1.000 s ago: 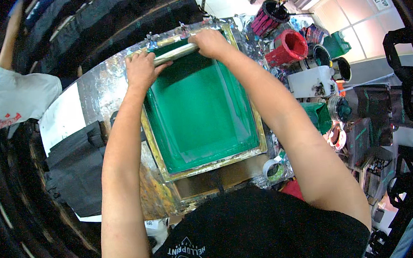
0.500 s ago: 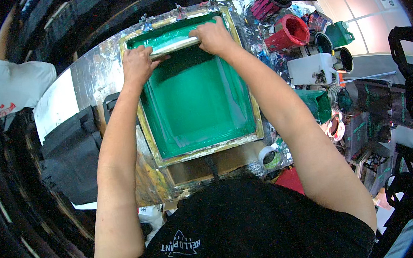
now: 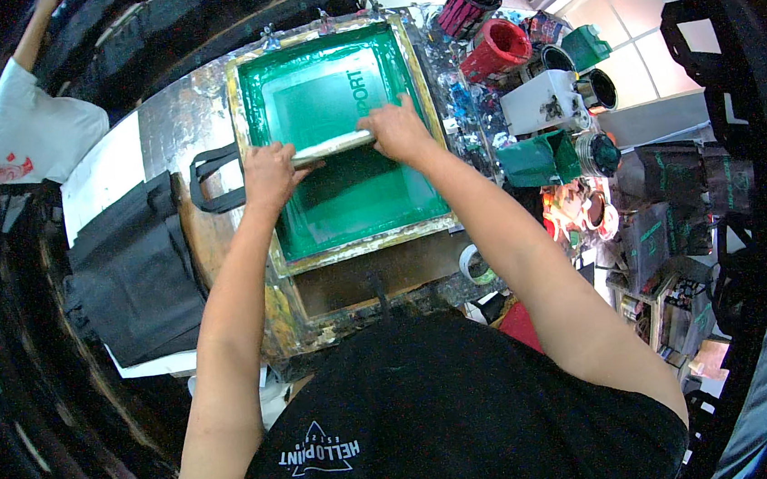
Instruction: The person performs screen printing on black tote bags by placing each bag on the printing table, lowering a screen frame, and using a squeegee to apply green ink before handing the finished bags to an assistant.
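Midway down a rectangular screen of green-inked mesh (image 3: 364,206) in a yellowed frame (image 3: 366,247), lying on the paint-stained tabletop (image 3: 183,111), the left hand (image 3: 270,172) and right hand (image 3: 397,131) grip a long, pale squeegee (image 3: 334,146) near its ends. Beyond it, dark lettering (image 3: 358,94) shows, seemingly swept; the nearer mesh looks uncrossed, this pass perhaps half done.

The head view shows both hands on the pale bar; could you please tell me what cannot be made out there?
All in the head view:
Underside of the bar: hidden by its top.
Palms of the left hand and right hand: hidden by their backs.
Table beneath the screen: covered by it.
End of the co-worker's arm: cut off by the upper edge.
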`<state>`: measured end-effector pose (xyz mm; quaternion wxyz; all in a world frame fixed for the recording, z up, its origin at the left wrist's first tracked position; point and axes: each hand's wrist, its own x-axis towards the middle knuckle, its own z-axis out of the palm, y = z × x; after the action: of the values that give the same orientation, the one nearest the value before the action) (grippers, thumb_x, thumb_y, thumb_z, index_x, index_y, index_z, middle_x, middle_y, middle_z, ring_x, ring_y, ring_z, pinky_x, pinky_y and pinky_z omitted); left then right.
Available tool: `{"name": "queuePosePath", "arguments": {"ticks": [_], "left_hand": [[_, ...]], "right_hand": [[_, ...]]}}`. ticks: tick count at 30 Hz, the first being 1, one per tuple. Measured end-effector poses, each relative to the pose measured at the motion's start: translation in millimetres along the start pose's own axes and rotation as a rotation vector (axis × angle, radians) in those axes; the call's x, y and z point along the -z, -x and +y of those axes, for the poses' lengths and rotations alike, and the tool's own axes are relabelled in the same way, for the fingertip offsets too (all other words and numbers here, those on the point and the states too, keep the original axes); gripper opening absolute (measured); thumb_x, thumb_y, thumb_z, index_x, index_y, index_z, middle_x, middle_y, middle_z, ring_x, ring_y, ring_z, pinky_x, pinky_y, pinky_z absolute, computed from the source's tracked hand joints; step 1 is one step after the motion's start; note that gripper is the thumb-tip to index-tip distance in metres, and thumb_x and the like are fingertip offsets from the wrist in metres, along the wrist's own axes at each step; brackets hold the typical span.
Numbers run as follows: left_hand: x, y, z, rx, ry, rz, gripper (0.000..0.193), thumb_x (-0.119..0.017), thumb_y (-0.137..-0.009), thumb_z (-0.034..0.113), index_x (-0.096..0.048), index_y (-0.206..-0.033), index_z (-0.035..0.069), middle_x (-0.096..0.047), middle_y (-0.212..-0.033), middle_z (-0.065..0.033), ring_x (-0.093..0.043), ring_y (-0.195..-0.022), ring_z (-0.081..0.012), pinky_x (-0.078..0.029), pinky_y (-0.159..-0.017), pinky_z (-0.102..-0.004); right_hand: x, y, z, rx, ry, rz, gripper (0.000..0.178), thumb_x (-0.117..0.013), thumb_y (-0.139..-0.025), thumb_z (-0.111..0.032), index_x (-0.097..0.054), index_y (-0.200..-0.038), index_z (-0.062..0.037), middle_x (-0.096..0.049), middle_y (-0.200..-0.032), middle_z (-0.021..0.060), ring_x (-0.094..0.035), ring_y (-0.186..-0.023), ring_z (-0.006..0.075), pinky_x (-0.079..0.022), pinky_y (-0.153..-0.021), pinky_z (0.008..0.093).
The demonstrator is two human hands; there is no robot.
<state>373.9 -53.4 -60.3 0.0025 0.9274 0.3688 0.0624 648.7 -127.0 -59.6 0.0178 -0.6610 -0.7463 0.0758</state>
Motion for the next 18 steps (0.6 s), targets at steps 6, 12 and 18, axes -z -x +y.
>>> {"name": "queuePosePath", "arguments": {"ticks": [6, 12, 18], "left_hand": [[16, 62, 38, 0.023, 0.059, -0.042, 0.044, -0.083, -0.075, 0.050, -0.068, -0.087, 0.010, -0.066, -0.084, -0.0077, -0.065, -0.086, -0.0283, -0.046, -0.083, -0.0430], [16, 114, 62, 0.015, 0.110, -0.083, 0.040, -0.091, -0.069, 0.036, -0.068, -0.092, 0.011, -0.066, -0.091, -0.0073, -0.066, -0.091, -0.0274, -0.044, -0.088, -0.0430], [25, 128, 69, 0.030, 0.080, -0.074, 0.041, -0.088, -0.072, 0.042, -0.069, -0.091, 0.011, -0.067, -0.093, -0.0074, -0.066, -0.094, -0.0274, -0.044, -0.090, -0.0442]], "right_hand": [[-1, 70, -34, 0.001, -0.059, -0.015, 0.031, -0.075, -0.080, -0.013, -0.074, -0.110, -0.0227, -0.072, -0.099, 0.0060, -0.069, -0.106, 0.0288, -0.036, -0.106, 0.0617], [-11, 126, -62, -0.017, -0.011, -0.014, 0.032, -0.074, -0.081, -0.011, -0.074, -0.110, -0.0242, -0.072, -0.097, 0.0034, -0.069, -0.103, 0.0267, -0.035, -0.105, 0.0603], [-13, 136, -67, 0.023, 0.034, -0.006, 0.031, -0.073, -0.085, -0.018, -0.072, -0.115, -0.0227, -0.071, -0.099, 0.0053, -0.069, -0.103, 0.0282, -0.039, -0.103, 0.0596]]}}
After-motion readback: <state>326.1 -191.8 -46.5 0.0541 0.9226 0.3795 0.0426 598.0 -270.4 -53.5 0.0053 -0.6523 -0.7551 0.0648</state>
